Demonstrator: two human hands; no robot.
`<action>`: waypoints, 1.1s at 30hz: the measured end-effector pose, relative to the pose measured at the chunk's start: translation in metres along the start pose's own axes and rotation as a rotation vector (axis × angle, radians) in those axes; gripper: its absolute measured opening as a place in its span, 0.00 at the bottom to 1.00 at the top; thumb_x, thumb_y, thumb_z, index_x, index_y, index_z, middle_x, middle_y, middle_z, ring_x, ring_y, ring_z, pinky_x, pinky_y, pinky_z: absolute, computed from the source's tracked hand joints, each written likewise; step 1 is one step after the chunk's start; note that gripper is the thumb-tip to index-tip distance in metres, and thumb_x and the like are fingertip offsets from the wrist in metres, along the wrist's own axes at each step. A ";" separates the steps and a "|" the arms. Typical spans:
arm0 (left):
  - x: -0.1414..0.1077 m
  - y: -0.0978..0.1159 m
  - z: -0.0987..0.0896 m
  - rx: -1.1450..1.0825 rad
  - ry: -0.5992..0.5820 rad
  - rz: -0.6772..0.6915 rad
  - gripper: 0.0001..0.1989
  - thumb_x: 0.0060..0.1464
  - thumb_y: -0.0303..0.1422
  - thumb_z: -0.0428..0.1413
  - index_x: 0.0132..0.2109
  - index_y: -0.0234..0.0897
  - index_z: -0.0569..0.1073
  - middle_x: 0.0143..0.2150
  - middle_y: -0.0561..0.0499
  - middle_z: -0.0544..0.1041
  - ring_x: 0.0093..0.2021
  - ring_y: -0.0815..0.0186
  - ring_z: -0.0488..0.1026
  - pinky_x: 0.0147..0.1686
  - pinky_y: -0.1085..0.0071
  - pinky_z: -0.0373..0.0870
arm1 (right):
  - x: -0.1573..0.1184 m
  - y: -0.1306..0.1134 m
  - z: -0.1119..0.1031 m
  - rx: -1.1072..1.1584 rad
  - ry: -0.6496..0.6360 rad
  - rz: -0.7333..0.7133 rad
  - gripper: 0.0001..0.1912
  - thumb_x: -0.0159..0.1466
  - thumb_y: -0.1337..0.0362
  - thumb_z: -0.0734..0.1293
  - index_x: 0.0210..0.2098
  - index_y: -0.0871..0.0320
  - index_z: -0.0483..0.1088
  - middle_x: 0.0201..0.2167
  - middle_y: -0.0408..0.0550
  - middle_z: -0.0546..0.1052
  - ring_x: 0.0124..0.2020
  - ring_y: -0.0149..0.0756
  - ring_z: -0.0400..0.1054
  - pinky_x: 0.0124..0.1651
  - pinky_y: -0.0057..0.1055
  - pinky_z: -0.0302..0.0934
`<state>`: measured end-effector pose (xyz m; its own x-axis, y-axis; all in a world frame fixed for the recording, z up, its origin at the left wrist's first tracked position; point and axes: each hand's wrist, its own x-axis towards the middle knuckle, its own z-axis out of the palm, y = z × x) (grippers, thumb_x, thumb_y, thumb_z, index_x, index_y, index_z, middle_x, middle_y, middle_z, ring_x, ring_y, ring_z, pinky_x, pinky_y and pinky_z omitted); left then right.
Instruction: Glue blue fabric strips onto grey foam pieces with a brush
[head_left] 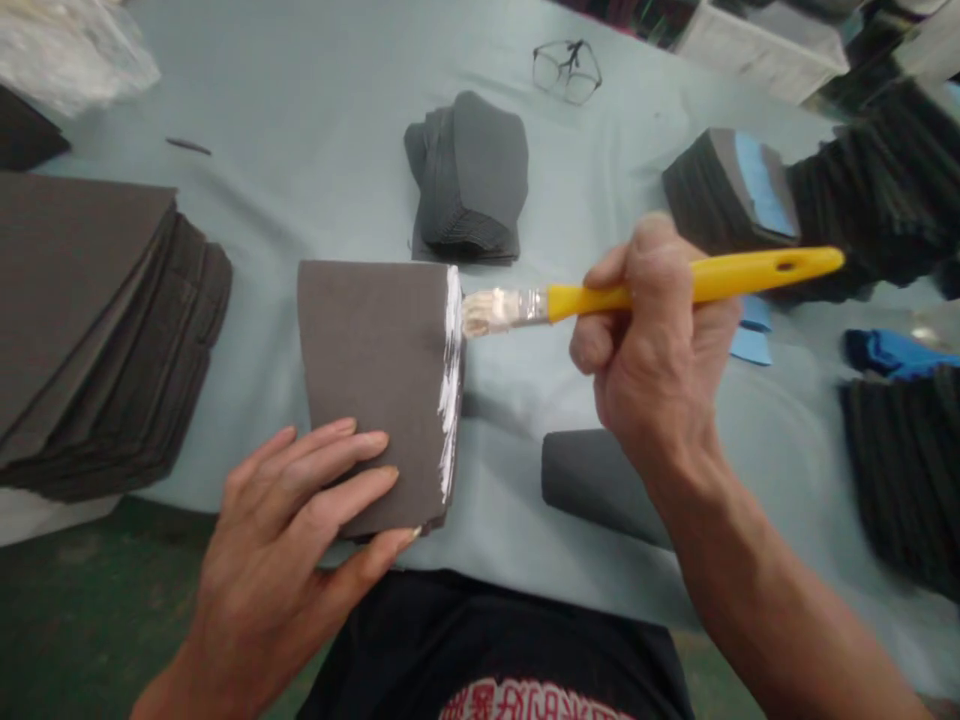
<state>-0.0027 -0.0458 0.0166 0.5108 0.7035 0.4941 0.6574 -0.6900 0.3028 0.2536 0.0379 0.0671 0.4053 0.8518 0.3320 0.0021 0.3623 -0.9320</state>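
Note:
My right hand (652,330) is closed around the yellow handle of a paintbrush (585,298). The bristles are coated in white and point left, at the right edge of a stack of dark grey sheets (375,350). Along that edge runs a streaky strip of white paste (450,370), thicker at the top and patchy lower down. My left hand (300,540) lies on the lower left part of the stack with its fingers spread, the thumb at the near edge.
Larger dark sheets (90,330) are piled at left. Beyond the stack sits a bundle of curved grey pieces (487,160), with eyeglasses (568,72) farther back. A folded grey piece (592,480) lies under my right forearm. Dark piles (907,480) line the right side.

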 end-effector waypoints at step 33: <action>-0.030 0.067 -0.020 -0.015 0.041 -0.330 0.18 0.75 0.34 0.52 0.68 0.41 0.70 0.36 0.57 0.83 0.32 0.71 0.80 0.41 0.75 0.80 | -0.087 -0.047 -0.043 -0.040 -0.007 0.200 0.17 0.74 0.60 0.69 0.28 0.49 0.78 0.17 0.41 0.67 0.13 0.28 0.57 0.15 0.31 0.46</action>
<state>0.0146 -0.1164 0.0385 0.2481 0.8824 0.3998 0.7756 -0.4282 0.4638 0.2580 -0.0696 0.0762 0.3950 0.9079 0.1401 -0.0416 0.1700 -0.9846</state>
